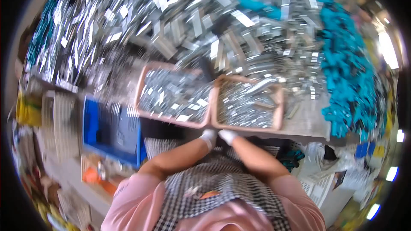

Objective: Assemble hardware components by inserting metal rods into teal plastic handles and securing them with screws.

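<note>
My left hand, in a white glove, is at the table's front edge just below the pink tray on the left. Close beside it my right hand, also white-gloved, is below the corner of a second pink tray. The fingers of both hands are hidden or smeared, so what they hold, if anything, does not show. Small shiny metal pieces fill the left tray. The right one holds similar small metal pieces and a few longer strips.
Loose metal strips cover the table behind the trays. A heap of teal pieces lies along the right side. At lower left are a blue crate and pale stacked baskets. Plastic bags are at lower right.
</note>
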`<state>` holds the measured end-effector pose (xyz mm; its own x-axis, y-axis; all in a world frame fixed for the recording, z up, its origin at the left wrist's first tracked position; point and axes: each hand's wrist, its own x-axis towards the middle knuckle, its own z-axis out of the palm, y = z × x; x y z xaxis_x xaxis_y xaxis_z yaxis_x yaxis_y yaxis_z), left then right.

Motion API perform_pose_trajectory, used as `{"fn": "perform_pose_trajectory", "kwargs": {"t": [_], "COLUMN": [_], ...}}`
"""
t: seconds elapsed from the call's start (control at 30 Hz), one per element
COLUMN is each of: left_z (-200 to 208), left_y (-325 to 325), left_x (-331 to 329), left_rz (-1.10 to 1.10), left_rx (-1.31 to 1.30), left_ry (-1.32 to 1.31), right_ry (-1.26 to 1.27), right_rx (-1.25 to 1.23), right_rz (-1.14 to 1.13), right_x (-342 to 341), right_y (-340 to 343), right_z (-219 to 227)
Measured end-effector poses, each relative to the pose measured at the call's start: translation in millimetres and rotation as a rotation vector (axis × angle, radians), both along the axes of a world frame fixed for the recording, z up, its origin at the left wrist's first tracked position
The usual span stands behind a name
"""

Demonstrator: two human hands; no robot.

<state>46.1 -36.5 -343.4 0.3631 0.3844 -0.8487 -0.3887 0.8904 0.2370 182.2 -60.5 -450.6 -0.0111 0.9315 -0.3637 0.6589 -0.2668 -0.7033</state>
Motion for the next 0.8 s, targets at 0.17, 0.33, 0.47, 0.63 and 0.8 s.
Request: {"fn": "perform_pose_trajectory", "kwargs": {"t": [0.17, 0.33, 0.47, 0.63, 0.8], "left_z": [19, 7, 15, -20, -1], "left_y": [12, 10, 13, 20, 16], "left_x": [-48, -13, -44, -38, -67], "left_rz": [-1.193, -1.749, -1.623, -1.740, -1.842], "left_rx": [0.547, 1.001, 1.303, 1.102, 1.379], "left_ry": [0.465, 0.652, 0.617, 0.722, 0.643], "right_ry": [-0.076, -0.182, -0.179, -0.216, -0.198], "right_rx": [0.216, 0.298, 0.210, 0.241, 0.130], "right_rz": [-0.104, -0.205, -0.112, -0.076, 0.040], "right_x": [-30, -98, -71, -123, -99], "right_y": [-21, -37, -43, -2, -23], "right_z": [-48, -111, -83, -96, -55]}}
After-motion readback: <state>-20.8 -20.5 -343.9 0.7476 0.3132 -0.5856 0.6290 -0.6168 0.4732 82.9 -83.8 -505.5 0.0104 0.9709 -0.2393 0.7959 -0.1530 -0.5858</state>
